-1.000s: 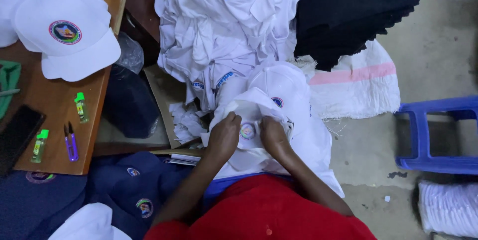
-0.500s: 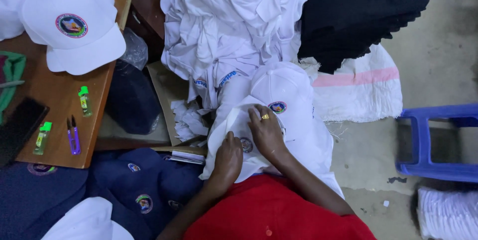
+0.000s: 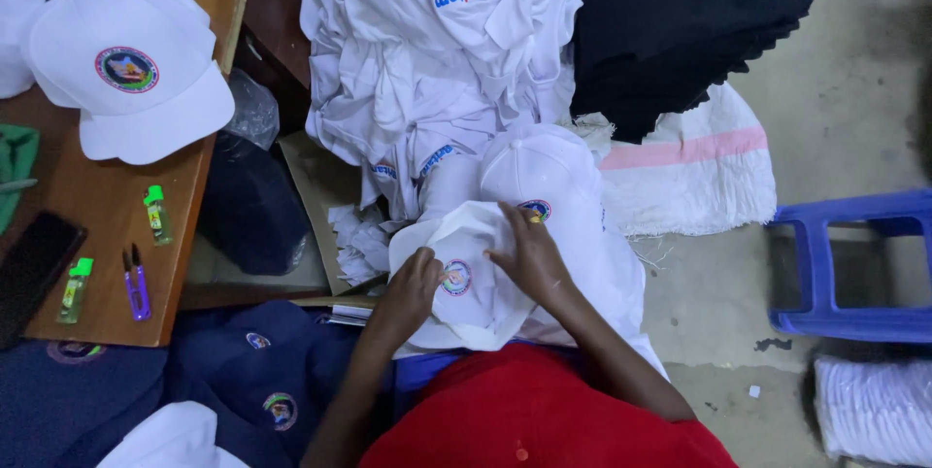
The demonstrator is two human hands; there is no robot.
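On my lap lies a white cap (image 3: 466, 279) with a round coloured badge on its front. My left hand (image 3: 413, 284) grips the cap's left side beside the badge. My right hand (image 3: 524, 254) rests on the cap's upper right, fingers curled over the fabric. Under and behind it sits another white cap (image 3: 544, 172) with the same badge. A heap of white shirts (image 3: 437, 50) lies beyond the caps.
A wooden table (image 3: 97, 225) at left holds a white cap (image 3: 126, 70), two small green-topped bottles (image 3: 155, 216), purple snips (image 3: 136, 284) and a black phone (image 3: 34, 269). Navy caps (image 3: 262, 381) lie lower left, dark cloth (image 3: 680, 21) upper right, a blue stool (image 3: 845, 264) at right.
Both hands have shifted on the white cap: the left has come up to its left side, the right now lies over its upper right, and the badge shows between them.
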